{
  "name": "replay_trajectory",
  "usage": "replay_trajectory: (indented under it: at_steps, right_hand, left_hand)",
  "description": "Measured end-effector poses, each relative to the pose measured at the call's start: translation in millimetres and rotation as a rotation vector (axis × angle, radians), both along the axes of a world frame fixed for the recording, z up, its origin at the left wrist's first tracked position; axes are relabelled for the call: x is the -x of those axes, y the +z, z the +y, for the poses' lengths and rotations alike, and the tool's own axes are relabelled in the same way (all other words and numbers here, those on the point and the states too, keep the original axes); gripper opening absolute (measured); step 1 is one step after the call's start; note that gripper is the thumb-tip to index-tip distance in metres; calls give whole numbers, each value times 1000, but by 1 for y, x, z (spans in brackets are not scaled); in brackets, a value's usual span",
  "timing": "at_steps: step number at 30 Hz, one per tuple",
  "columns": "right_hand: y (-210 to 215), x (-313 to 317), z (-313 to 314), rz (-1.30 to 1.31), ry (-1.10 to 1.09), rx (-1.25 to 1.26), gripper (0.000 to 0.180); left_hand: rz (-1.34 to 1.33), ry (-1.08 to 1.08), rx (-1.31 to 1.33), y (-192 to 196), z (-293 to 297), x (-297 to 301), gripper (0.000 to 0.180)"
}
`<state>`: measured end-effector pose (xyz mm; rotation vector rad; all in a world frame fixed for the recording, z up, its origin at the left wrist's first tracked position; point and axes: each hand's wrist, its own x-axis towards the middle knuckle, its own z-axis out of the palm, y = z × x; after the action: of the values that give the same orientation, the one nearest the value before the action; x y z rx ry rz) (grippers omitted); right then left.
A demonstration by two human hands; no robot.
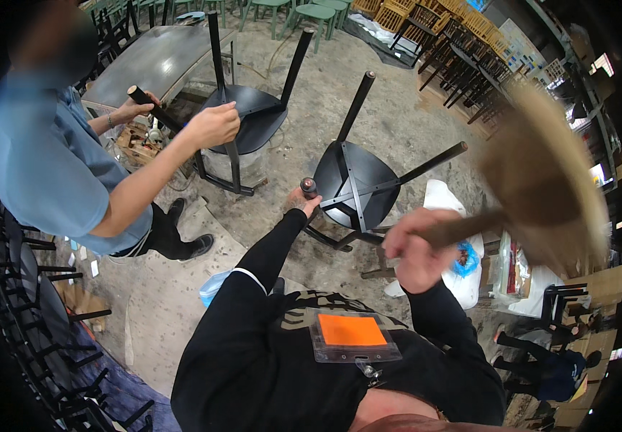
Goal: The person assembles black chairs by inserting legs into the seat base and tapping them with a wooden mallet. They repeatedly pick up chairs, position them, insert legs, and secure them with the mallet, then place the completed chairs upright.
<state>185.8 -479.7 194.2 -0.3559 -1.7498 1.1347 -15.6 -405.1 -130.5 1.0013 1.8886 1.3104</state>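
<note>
In front of me a black chair [329,173] stands upside down, its legs pointing up and crossed braces [354,186] showing on the underside of the seat. My left hand [305,204] is closed round one of its legs [309,189], just below the leg's end. My right hand [419,252] grips the handle of a wooden mallet [541,180], raised at the right, clear of the chair. The mallet's broad head is close to the camera and smeared by motion.
At the left a co-worker in a blue shirt [59,165] handles another upturned black chair [242,119]. A grey table [152,61] stands behind it. White sacking with a blue plastic bag [467,259] lies at the right. Stacked chairs [462,54] fill the far right, and people [548,363] are at lower right.
</note>
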Motion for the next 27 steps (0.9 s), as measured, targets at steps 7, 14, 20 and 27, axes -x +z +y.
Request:
replay_trajectory:
  at_steps: [7, 14, 20, 27]
  right_hand:
    - [-132, -17, 55, -1154, -299, -189, 33]
    - [14, 26, 15, -234, -154, -55, 15]
    - [-56, 14, 34, -558, -393, -456, 25]
    - [-71, -28, 39, -765, -384, -135, 31]
  left_hand:
    - [78, -28, -66, 19, 1, -14, 35]
    - [1, -14, -11, 25, 11, -8, 35]
    - [-110, 6, -89, 19, 10, -10, 36]
    - [45, 19, -33, 16, 13, 3, 34]
